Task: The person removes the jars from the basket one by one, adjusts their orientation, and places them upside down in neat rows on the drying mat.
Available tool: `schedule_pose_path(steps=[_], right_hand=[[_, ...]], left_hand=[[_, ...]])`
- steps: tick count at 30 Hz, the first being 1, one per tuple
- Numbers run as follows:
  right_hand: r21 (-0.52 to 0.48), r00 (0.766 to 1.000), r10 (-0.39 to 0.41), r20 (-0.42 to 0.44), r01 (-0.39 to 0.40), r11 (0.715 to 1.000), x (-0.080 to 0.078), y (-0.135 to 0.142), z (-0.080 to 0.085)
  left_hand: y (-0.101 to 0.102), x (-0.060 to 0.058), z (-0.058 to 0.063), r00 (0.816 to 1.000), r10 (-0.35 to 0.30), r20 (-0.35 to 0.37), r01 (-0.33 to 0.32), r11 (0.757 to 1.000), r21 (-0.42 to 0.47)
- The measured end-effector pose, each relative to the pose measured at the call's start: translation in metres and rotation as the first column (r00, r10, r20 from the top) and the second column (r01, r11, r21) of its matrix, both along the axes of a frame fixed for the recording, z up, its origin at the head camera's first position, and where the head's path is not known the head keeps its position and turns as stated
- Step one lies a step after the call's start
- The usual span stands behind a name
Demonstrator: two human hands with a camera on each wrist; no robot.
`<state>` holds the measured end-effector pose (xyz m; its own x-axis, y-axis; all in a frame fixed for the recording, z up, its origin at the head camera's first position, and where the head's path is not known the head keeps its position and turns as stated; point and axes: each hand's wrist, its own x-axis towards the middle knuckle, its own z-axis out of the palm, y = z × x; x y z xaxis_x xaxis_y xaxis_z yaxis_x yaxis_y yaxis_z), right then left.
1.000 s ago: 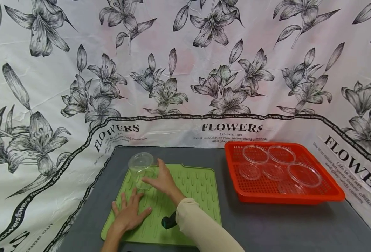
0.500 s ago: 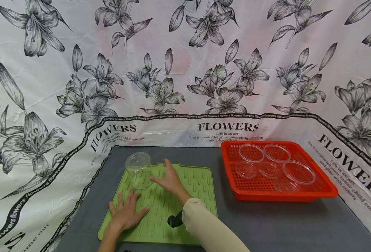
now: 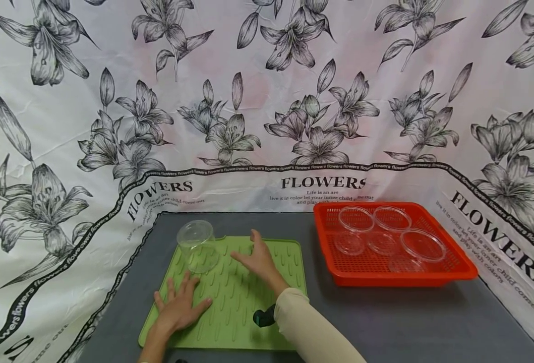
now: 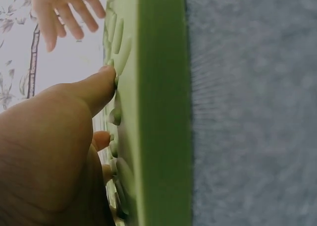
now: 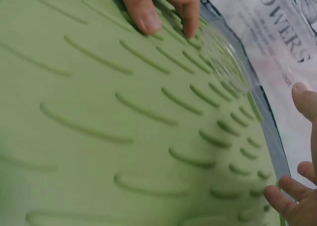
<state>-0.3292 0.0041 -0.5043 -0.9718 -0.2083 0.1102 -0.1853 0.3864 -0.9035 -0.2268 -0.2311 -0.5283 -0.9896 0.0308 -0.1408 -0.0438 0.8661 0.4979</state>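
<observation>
The light is soft; the right wrist view shows a dim shadow on the green mat [image 5: 99,154], the left wrist view a blurred grey tabletop [image 4: 252,107].

Left hand [image 3: 177,308] flat, right hand [image 3: 259,257] lifted

The left hand lies palm down, its fingers [image 3: 182,288] spread forward and its thumb [image 3: 200,307] out to the side, with the left wrist [image 3: 160,331] nearer the body. The right hand has its fingers [image 3: 255,238] extended, thumb [image 3: 241,258] well apart. A pale sleeve [image 3: 314,325] slants forward-left, ending at the right wrist [image 3: 279,286].

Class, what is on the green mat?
A clear cup and the left hand rest on the mat; the right hand hovers above. What the left hand covers cannot be seen.
</observation>
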Motion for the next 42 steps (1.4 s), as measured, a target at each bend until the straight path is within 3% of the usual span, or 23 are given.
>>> schedule_pose_path(steps=[9,21,34,42], right_hand=[[0.007,0.999,-0.035,-0.025,0.035,0.999,0.004,0.017,-0.005],[0.056,0.992,-0.084,-0.097,0.090,0.994,-0.002,0.039,-0.002],[0.082,0.958,-0.175,-0.228,0.198,0.977,-0.002,0.050,0.010],[0.046,0.939,-0.213,-0.268,0.234,0.971,-0.004,0.061,0.019]], left_hand=[[-0.002,0.002,-0.005,1.000,0.006,-0.003,-0.006,1.000,0.004],[0.010,0.001,0.005,1.000,0.014,-0.023,-0.014,1.000,0.015],[0.037,0.006,0.025,0.997,0.000,-0.079,-0.004,0.999,-0.044],[0.060,0.010,0.040,0.994,-0.067,-0.088,0.067,0.998,-0.009]])
